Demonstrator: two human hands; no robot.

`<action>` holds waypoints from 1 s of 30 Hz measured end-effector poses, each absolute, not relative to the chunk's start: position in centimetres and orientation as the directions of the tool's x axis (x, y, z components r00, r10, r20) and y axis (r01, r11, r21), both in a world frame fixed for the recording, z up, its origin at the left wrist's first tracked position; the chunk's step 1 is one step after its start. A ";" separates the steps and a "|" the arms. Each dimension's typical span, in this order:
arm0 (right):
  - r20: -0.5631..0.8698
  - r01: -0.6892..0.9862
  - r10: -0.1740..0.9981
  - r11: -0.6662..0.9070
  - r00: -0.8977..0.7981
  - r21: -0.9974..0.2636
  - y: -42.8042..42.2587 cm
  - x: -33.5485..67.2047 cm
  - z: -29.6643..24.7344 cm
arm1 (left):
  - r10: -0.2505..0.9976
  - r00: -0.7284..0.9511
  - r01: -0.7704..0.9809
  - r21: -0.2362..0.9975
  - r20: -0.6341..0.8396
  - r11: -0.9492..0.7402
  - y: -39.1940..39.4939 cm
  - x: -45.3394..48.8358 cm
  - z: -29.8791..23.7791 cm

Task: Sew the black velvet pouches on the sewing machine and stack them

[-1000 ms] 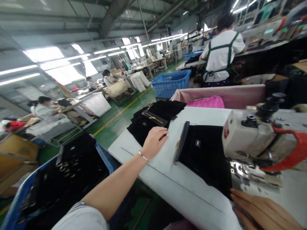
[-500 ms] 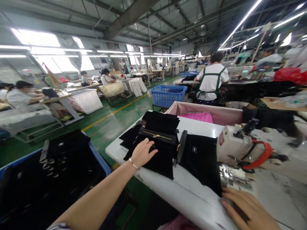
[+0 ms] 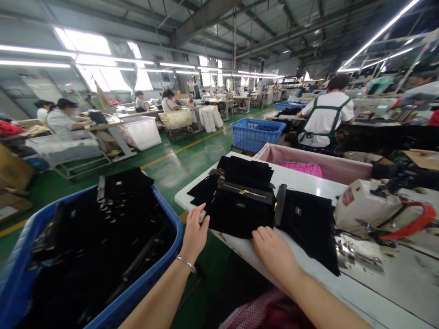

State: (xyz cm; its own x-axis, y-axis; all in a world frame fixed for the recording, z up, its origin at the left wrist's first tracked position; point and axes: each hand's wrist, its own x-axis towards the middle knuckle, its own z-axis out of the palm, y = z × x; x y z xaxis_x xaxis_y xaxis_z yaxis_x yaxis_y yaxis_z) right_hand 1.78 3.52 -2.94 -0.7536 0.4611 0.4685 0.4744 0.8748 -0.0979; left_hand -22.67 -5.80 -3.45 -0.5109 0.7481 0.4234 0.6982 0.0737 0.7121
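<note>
Both hands, left hand (image 3: 195, 232) and right hand (image 3: 274, 252), lie flat and spread at the black bag (image 3: 242, 208) on the white table (image 3: 308, 183) in a big factory.

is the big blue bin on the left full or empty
Nearly full: the blue bin holds black fabric pieces heaped almost up to its rim.

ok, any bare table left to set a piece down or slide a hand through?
Bare strip of white table between the pink bin and the black fabric stack. Another bare patch at the near edge, right of the right hand, below the sewing machine. Crowded: left end, where both hands, left hand included, meet the stack.
</note>
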 end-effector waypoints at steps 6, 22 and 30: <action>0.594 0.601 0.599 0.766 -0.538 -0.228 10.4 2.4 2.6 | 0.717 -0.630 0.516 0.851 0.300 0.097 -5.2 -23.9 -5.4; 0.436 0.570 0.544 0.817 -0.717 -0.083 8.7 -6.2 1.0 | 0.784 -0.617 0.045 0.998 0.064 -0.046 0.2 -23.4 -3.7; 0.432 0.644 0.658 0.737 -0.616 -0.205 11.7 -4.6 2.9 | 0.795 -0.602 -0.119 0.977 0.073 -0.179 -0.2 -21.8 -3.7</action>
